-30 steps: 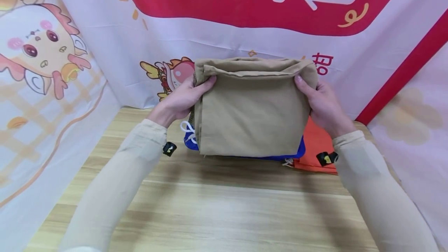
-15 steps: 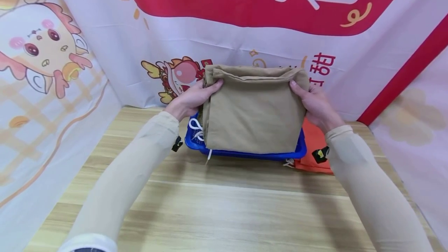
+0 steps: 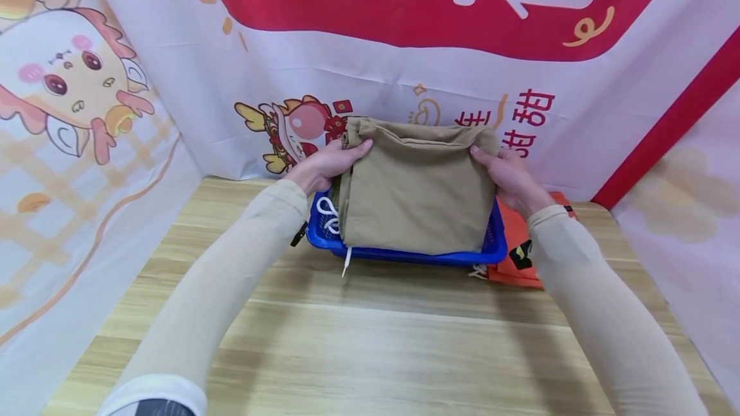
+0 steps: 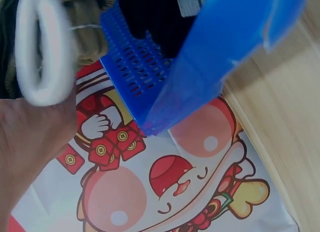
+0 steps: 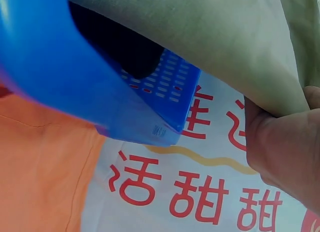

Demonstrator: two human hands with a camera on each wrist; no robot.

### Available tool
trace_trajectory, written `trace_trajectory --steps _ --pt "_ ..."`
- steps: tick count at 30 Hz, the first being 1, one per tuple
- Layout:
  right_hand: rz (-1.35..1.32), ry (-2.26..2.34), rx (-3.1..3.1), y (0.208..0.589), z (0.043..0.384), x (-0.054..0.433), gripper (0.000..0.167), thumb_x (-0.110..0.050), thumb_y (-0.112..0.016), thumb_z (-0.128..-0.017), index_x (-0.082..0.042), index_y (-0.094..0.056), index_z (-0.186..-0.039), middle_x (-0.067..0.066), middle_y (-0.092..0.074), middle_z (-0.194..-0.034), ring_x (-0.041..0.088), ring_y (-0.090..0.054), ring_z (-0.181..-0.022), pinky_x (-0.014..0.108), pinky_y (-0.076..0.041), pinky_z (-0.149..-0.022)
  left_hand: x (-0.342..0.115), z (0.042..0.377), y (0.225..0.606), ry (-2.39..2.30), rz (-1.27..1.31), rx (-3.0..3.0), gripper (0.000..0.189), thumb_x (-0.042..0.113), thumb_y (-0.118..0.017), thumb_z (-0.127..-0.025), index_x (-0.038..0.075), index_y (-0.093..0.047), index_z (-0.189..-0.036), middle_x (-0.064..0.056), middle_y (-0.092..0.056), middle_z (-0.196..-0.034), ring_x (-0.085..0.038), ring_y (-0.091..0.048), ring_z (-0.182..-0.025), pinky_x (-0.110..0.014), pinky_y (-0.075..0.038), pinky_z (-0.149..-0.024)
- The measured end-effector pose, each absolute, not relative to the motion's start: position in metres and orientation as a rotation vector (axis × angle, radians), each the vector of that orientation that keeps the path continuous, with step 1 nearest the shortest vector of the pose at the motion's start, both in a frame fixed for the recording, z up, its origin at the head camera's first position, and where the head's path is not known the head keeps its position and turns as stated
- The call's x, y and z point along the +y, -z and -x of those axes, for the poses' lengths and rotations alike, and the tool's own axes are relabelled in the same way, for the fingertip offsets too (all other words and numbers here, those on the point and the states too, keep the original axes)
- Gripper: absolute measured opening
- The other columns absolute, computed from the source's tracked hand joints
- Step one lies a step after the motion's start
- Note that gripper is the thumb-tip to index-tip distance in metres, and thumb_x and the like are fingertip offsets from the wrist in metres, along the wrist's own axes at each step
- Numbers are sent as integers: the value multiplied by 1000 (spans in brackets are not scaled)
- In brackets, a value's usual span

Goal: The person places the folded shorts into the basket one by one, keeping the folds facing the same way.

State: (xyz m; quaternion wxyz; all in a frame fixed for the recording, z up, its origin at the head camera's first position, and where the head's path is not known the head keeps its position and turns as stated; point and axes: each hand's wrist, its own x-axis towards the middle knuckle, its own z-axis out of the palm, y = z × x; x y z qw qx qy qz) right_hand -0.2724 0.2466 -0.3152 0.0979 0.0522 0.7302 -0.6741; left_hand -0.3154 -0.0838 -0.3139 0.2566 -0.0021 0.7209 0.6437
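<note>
Folded khaki pants [image 3: 416,198] with a white drawstring [image 3: 326,210] lie over the blue plastic basket [image 3: 497,236], covering most of its inside. My left hand [image 3: 332,165] grips their upper left corner, thumb on the front face. At the upper right corner my right hand [image 3: 511,175] pinches the cloth, thumb in front and fingers behind. Dark clothing [image 4: 155,21] shows inside the basket in the left wrist view, and more dark cloth [image 5: 120,46] in the right wrist view. The top fold sags a little between my hands.
An orange garment [image 3: 511,268] lies on the wooden table [image 3: 370,352] just right of the basket, partly under my right forearm. A printed white cloth wall [image 3: 370,60] stands close behind, with more printed walls at both sides.
Both hands have lowered the khaki pants into the basket and come slightly closer together. More of the basket's rim and of the wall print behind shows now.
</note>
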Motion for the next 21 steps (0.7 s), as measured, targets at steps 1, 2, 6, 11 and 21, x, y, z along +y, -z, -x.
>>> trace_trajectory --steps 1,2,6,11,21 --pt "-155 1988 2169 316 273 246 42 -40 -56 -103 -10 -53 -132 -1 -59 -118 12 -60 -104 28 -52 -88 -84 316 314 -1725 21 1979 54 48 -58 -101 8 -46 -135 -7 -67 -105 -20 -67 -83 -38 -57 -83" --pt "-155 1976 2180 317 274 246 43 -41 -56 -103 -9 -52 -133 -1 -59 -118 12 -60 -104 29 -52 -89 -84 317 313 -1695 37 2010 63 49 -58 -101 8 -39 -144 -7 -64 -109 -20 -66 -86 -38 -55 -85" --pt "-146 1947 2199 320 278 244 46 -39 -51 -106 -6 -50 -138 0 -59 -119 13 -59 -106 31 -49 -94 -83 320 313 -1610 82 2080 80 51 -57 -100 8 -21 -157 -8 -58 -118 -21 -63 -93 -38 -53 -89" --pt "-154 1970 2166 326 282 243 49 -36 -48 -107 -3 -45 -144 1 -57 -122 12 -57 -110 33 -47 -98 -79 322 316 -1575 89 2104 62 49 -56 -102 6 -42 -143 -9 -63 -116 -22 -65 -94 -39 -54 -89" --pt "-143 1833 2194 334 285 239 53 -34 -35 -111 1 -36 -151 12 -46 -141 22 -47 -128 40 -38 -111 -77 323 325 -1365 142 2210 90 53 -53 -102 8 -5 -163 -14 -20 -164 -30 -27 -148 -45 -24 -121"
